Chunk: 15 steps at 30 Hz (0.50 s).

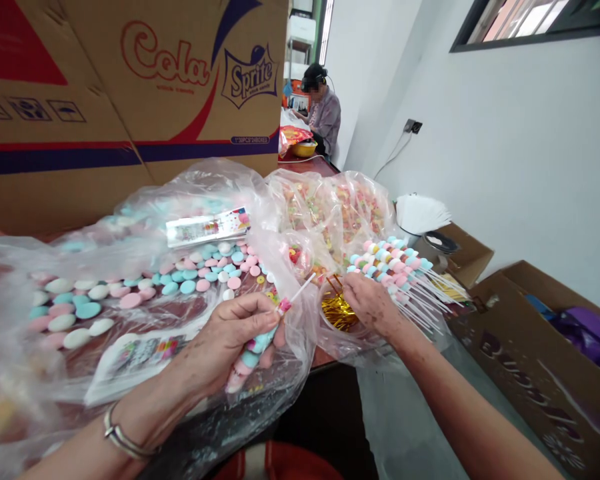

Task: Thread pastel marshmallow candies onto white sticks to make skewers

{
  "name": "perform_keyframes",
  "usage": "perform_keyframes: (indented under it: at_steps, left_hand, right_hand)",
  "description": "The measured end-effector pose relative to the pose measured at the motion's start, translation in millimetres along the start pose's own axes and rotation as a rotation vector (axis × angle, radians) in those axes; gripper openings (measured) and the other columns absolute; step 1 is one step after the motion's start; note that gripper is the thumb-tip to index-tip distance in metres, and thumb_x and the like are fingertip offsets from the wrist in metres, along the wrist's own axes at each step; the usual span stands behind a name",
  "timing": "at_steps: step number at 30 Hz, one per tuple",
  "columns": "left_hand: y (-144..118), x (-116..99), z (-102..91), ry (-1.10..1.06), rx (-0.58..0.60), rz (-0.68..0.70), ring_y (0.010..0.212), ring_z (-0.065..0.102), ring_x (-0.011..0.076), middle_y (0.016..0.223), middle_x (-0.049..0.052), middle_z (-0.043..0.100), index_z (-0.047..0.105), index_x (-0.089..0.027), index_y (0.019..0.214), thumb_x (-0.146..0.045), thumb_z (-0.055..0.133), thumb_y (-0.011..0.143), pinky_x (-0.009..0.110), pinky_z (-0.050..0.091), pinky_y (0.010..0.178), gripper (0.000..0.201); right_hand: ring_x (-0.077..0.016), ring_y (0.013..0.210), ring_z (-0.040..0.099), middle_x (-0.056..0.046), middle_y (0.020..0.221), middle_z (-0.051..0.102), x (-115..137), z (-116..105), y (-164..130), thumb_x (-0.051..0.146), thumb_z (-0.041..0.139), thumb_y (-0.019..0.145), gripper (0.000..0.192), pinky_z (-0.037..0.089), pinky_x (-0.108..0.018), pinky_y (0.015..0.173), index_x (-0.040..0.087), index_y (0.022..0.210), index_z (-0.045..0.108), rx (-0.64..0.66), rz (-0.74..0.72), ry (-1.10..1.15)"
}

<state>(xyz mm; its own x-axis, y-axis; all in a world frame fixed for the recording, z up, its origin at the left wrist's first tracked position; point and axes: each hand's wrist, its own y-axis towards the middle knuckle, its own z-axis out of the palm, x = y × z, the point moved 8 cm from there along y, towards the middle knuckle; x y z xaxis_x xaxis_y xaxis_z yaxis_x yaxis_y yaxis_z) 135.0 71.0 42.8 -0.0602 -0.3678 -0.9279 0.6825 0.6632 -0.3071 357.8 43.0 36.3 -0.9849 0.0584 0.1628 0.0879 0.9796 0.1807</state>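
Left hand [230, 343] grips bagged candy skewer [260, 340] at tabletop near edge. Right hand [370, 303] pinches gold twist ties [337, 312]. Finished skewers [395, 263] piled at right edge; loose candies [130, 293] remain.

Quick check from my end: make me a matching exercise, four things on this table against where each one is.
1 candy stick
2 gold twist ties
3 finished sticks
4 cardboard box

a behind the candy bags
b in the left hand
c piled right of the right hand
d under the right hand's fingertips

Pairs: 1-b, 2-d, 3-c, 4-a
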Motion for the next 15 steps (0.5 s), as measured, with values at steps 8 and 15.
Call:
perform_keyframes:
  at_steps: [8,15]
  left_hand:
    - [4.3,1.1,12.3,-0.026,0.031,-0.025,0.023,0.035,0.0033,0.055,0.003,0.067,0.060,-0.016,0.071,-0.041,0.068,0.081,0.012,0.024,0.021,0.028]
    - [16.7,1.6,33.0,-0.093,0.107,-0.025,0.033,0.049,0.0084,0.062,0.005,0.069,0.058,-0.017,0.072,-0.035,0.066,0.083,0.013,0.029,0.023,0.023]
  right_hand:
    - [-0.0161,0.065,0.052,0.000,0.070,0.057,5.1,-13.7,-4.3,0.024,0.037,0.093,0.018,0.035,-0.027,0.061,0.022,0.080,0.049,-0.097,0.069,0.330]
    - [-0.0124,0.063,0.048,0.003,0.068,0.055,78.4,-26.9,-9.1,0.019,0.046,0.084,0.009,0.038,-0.024,0.063,0.020,0.077,0.052,-0.024,-0.111,0.769]
